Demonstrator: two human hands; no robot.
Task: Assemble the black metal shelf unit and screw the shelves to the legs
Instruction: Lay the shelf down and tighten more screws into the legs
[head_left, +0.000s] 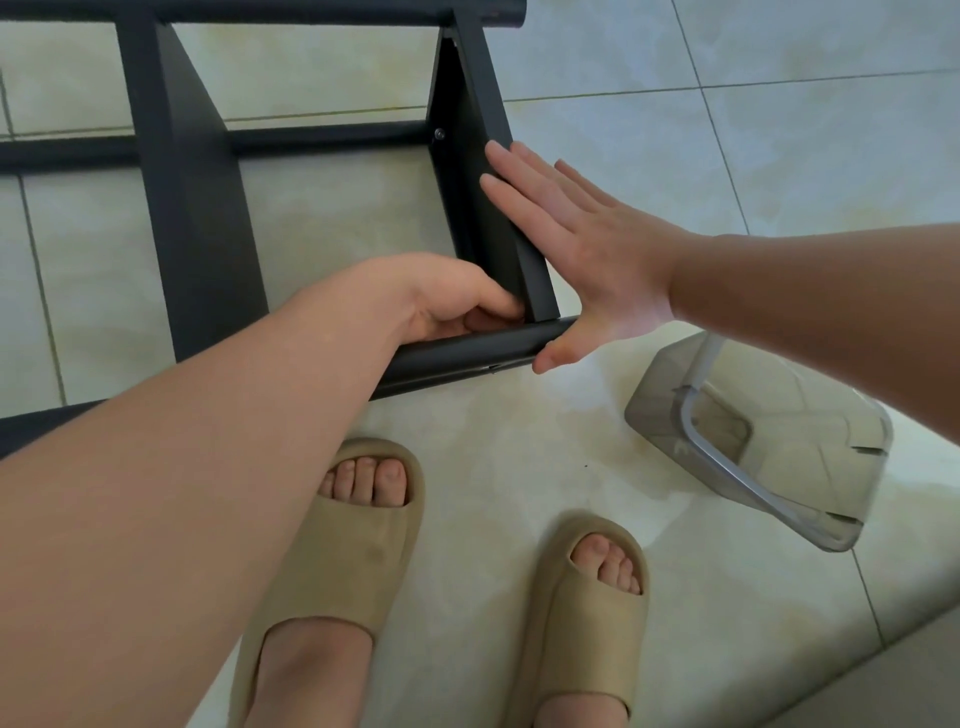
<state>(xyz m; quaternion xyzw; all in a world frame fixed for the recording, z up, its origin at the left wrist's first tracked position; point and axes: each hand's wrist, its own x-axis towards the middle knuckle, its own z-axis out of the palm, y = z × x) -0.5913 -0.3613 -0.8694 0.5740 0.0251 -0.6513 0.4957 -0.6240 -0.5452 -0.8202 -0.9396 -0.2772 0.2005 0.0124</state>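
My left hand (453, 307) curls round the black tubular leg (467, 359) beside the shelf corner; my right hand (587, 249), fingers straight, presses flat against that shelf (470, 182).

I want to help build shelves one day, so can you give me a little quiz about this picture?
1. True or false: the right hand lies flat, fingers straight, against the black panel.
2. What does the left hand grip? A the black tube; B a screwdriver; C a hammer.
3. Fill in: the see-through box sits on the floor tiles on the person's ___ side.
Key: 1 true; 2 A; 3 right.
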